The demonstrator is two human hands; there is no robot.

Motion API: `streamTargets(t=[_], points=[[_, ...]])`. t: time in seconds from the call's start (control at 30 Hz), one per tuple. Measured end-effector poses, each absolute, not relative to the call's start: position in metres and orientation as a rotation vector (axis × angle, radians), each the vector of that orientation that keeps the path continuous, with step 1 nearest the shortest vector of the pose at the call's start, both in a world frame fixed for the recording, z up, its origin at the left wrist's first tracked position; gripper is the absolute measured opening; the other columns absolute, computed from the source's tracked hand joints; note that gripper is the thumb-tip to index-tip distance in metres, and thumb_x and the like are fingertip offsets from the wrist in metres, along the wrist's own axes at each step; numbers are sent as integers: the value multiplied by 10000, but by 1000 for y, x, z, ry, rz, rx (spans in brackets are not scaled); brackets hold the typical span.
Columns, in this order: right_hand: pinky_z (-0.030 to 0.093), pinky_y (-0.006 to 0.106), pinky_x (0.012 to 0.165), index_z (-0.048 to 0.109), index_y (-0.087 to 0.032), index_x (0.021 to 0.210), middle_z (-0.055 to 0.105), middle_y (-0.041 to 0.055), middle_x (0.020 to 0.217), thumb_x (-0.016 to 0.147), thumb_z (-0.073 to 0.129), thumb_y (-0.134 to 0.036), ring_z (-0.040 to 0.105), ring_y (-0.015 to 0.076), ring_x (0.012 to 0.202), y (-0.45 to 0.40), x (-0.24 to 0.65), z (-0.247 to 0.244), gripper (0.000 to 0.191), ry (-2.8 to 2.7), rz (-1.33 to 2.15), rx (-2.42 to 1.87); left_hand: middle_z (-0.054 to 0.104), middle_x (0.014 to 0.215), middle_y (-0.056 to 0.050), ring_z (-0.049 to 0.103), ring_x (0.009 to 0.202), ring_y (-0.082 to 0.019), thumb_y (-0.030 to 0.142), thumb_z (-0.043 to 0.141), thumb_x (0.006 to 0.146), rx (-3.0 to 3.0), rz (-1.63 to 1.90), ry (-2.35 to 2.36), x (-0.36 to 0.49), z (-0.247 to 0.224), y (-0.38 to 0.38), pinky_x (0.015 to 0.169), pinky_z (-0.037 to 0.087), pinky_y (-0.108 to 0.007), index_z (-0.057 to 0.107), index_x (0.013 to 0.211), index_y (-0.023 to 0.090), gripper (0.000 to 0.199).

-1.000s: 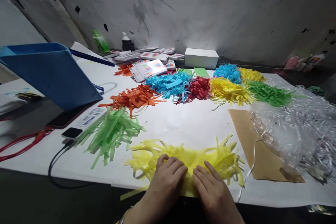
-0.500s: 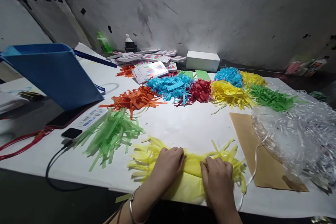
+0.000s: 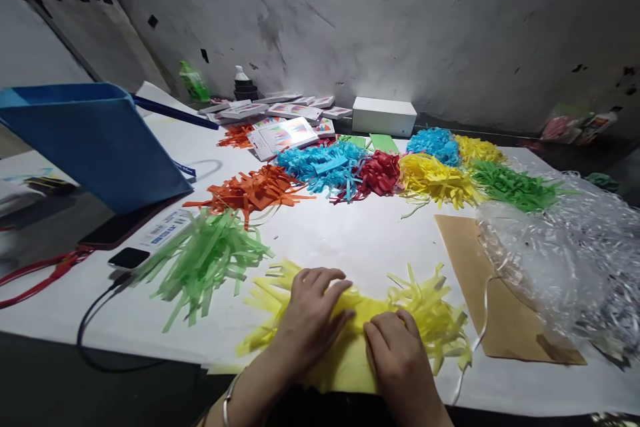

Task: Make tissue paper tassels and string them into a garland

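Yellow fringed tissue paper (image 3: 353, 363) lies at the front of the white table, its cut strips fanning out to the left and right. My left hand (image 3: 315, 313) is over its left part, with thumb and fingers apart. On the plain middle of the sheet, my right hand (image 3: 397, 350) has its fingers curled down and grips the paper. The fingertips of my right hand are partly hidden. Left of the yellow paper rests a loose bunch of light green tissue strips (image 3: 207, 260).
Behind lie orange (image 3: 255, 190), blue (image 3: 323, 163), red (image 3: 379, 173), yellow (image 3: 440, 179) and green (image 3: 517, 185) fringe bundles. A brown sheet (image 3: 505, 307) and clear plastic (image 3: 550, 267) are on the right. A blue bag (image 3: 100, 147) stands left, near a black cable (image 3: 83, 327).
My left hand has loosened its hold and spread its fingers. My right hand has shifted left and toward me along the yellow paper.
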State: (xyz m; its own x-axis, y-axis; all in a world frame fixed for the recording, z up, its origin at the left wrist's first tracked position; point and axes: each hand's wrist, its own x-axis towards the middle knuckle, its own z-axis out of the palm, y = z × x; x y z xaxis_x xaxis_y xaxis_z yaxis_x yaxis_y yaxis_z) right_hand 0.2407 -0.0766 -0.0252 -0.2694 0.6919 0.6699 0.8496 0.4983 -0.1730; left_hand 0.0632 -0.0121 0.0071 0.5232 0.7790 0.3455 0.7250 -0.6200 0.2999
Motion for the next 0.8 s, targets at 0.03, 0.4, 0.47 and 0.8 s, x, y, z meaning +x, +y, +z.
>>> streamTargets(t=[0.03,0.4,0.47,0.8], points=[[387,389,910,627,-172,948,665,46,796,975,400,-73,611,185,755,-77,241,-23,249,-2013,-249,-1242,683,1199,-99,582,1113,-305,270,666,876,2706,776,1183,62,6,-15,1023,316,-519,619,1148,225,280],[324,401,1003,659,-189,985,697,48,889,1045,307,-174,608,202,912,-88,259,-28,358,-2121,-210,-1163,709,893,21,582,959,-198,254,665,923,2803,761,885,47,-17,-39,1075,241,-462,657,918,251,10],[301,406,1015,655,-216,980,688,31,921,1048,350,-226,596,204,955,-89,264,-31,312,-2069,-86,-1210,713,963,9,571,1000,-215,267,664,924,2763,839,954,46,-17,-43,1046,266,-455,661,901,244,34],[303,492,925,609,-220,844,643,74,890,977,433,-201,569,271,908,-75,254,-20,221,-1923,-229,-1688,664,864,-38,574,859,-240,155,670,851,2579,556,1479,68,-5,-31,848,396,-465,650,689,177,165]])
